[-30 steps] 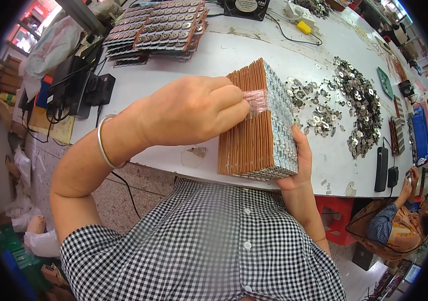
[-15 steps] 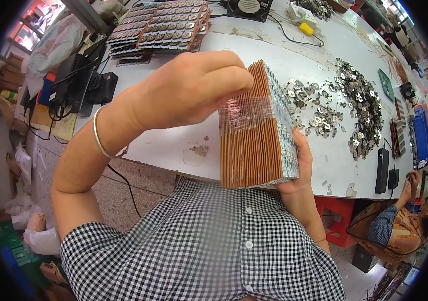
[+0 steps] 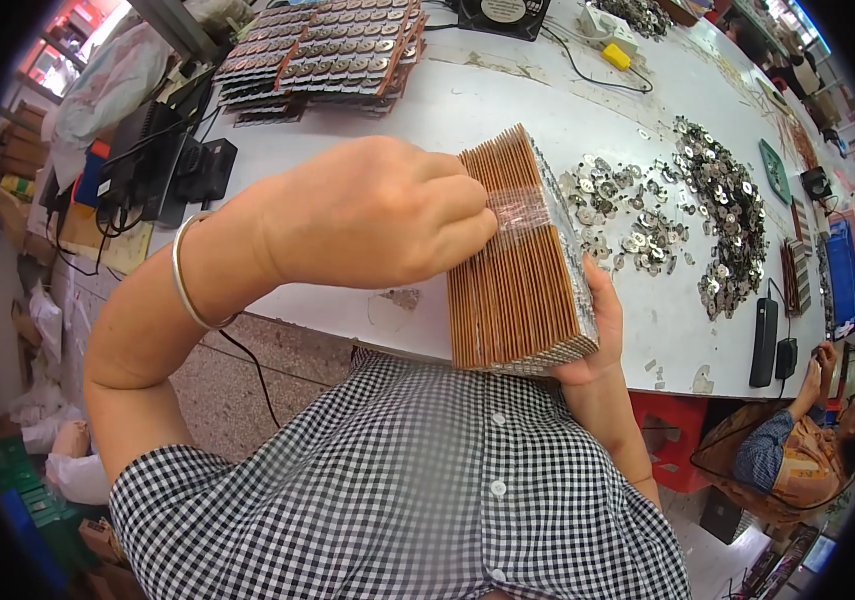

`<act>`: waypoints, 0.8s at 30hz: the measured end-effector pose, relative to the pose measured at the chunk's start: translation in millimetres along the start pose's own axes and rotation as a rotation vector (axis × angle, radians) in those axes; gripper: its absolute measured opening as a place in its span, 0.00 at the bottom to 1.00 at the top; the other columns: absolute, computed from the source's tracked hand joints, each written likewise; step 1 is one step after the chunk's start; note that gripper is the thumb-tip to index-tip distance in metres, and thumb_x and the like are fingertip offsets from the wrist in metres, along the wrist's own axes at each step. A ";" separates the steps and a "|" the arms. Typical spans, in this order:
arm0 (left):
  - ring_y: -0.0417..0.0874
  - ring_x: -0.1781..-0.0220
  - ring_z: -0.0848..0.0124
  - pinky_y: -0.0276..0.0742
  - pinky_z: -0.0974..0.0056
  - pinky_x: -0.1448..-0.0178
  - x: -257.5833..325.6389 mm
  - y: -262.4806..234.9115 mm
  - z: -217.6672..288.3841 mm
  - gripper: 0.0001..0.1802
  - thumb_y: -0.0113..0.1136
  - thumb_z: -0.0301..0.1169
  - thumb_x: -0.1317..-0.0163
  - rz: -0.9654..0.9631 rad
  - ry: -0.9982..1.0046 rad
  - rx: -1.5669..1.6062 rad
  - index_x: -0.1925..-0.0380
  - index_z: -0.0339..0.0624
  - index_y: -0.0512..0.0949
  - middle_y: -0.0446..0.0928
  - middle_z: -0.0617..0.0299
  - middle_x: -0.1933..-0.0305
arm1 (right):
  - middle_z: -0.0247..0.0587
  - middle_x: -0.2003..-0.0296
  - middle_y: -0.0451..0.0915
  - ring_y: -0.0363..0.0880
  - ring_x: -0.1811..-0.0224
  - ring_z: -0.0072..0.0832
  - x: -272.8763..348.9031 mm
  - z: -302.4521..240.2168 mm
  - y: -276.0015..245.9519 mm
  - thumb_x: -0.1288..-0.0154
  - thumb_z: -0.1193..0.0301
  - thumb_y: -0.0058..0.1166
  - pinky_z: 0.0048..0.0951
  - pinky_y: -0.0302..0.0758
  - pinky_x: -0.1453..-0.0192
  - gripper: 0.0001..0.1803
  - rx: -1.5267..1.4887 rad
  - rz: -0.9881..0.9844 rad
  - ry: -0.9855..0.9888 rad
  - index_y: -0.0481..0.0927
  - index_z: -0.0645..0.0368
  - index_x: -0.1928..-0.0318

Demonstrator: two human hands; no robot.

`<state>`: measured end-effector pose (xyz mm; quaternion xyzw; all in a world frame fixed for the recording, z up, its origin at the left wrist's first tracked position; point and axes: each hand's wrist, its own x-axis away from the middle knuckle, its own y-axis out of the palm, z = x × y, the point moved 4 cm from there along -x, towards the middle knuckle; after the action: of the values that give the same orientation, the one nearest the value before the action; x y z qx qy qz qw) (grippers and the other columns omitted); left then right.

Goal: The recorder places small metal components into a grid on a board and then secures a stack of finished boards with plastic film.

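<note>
Left hand fingers pinch clear tape across the stacked brown slotted boards; right hand fingers clamp the stack's five-o'clock corner above the white tabletop.

l. hand now further left along stack, w/ tape

White worktable — loose metal parts, board stacks, fan

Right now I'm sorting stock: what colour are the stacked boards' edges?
Coppery brown, in the head view: the stack.
</note>
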<state>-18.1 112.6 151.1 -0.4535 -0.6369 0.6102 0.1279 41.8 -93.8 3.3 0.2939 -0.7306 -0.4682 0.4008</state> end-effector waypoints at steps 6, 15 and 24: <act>0.86 0.64 0.65 0.84 0.63 0.66 -10.1 -6.0 5.5 0.06 0.63 0.29 0.47 -0.228 -0.018 0.054 0.74 0.38 0.78 0.78 0.60 0.71 | 0.56 0.38 0.78 0.83 0.39 0.45 3.2 -2.3 -0.3 0.21 0.59 0.43 0.49 0.83 0.35 0.29 -0.020 -0.057 -0.027 0.66 0.67 0.30; 0.85 0.64 0.58 0.84 0.60 0.59 -7.2 -1.5 -7.7 0.06 0.63 0.26 0.45 -0.112 -0.138 0.342 0.69 0.36 0.79 0.80 0.58 0.67 | 0.57 0.36 0.77 0.82 0.37 0.45 2.0 0.2 4.3 0.21 0.60 0.43 0.49 0.82 0.34 0.30 -0.080 -0.111 0.017 0.63 0.67 0.28; 0.74 0.30 0.65 0.71 0.55 0.27 52.9 85.4 24.4 0.35 0.61 0.47 0.26 0.671 -1.126 1.806 0.29 0.37 0.67 0.74 0.57 0.32 | 0.50 0.44 0.83 0.86 0.46 0.43 1.0 7.4 2.4 0.17 0.56 0.35 0.45 0.87 0.43 0.27 -0.141 -0.122 -0.049 0.75 0.63 0.36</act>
<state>-29.0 122.0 48.8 -0.0016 0.2281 0.9713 -0.0677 34.8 -90.3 4.1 0.2975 -0.6859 -0.5492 0.3734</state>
